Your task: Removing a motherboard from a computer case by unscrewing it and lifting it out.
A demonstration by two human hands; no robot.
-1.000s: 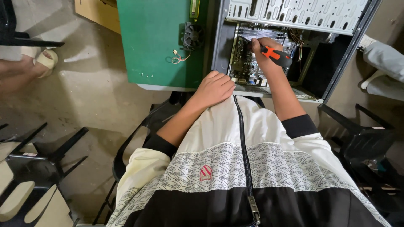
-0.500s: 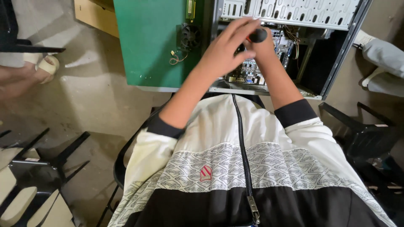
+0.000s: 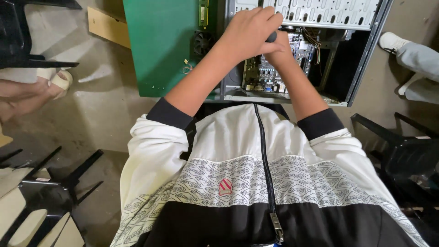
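Wearing: a white zip jacket [image 3: 256, 151] with a patterned band fills the near view, sleeves pushed up off both forearms.
Left hand [image 3: 249, 29]: fingers curled over the dark rounded end of a tool handle [image 3: 271, 36], closed on it from above.
Right hand [image 3: 280, 49]: just under the left, touching it, wrapped round the same handle; the shaft below is hidden.
Computer case [image 3: 366, 55]: open, lying on the floor, its circuit board [image 3: 267, 75] directly beneath both hands.
Green panel [image 3: 160, 41]: flat, just left of the case.
Far edges: black chair legs [image 3: 55, 183] at left, another person's shoe [image 3: 393, 41] at upper right.
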